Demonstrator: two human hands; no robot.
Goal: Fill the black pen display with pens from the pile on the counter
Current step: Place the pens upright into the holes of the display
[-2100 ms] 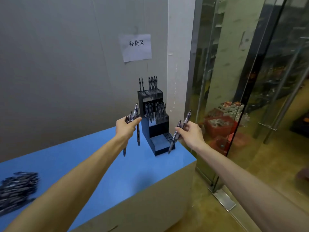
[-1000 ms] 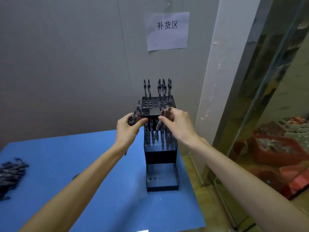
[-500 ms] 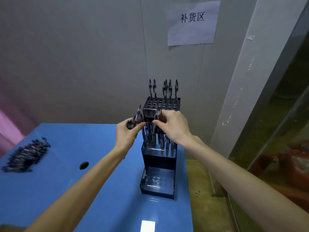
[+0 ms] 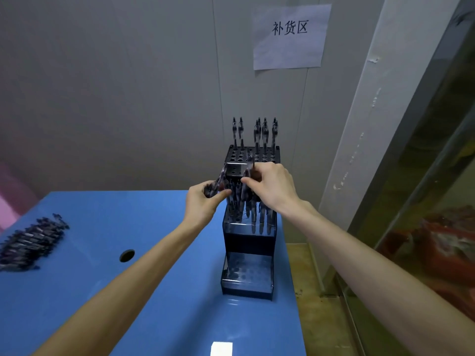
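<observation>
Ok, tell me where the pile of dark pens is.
Head view: the pile of dark pens lies at the blue counter's far left edge, left of the round hole.

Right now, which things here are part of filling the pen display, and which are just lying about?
Part of the job:
pen display
pen pile on the counter
pens gripped in the left hand
pen pinched by the right hand over the middle tier

Just there:
paper sign on the wall
hole in the counter
red crates behind the glass

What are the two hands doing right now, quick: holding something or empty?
Left hand: grips a small bunch of pens.
Right hand: pinches a single pen over the middle tier of the black pen display.
</observation>
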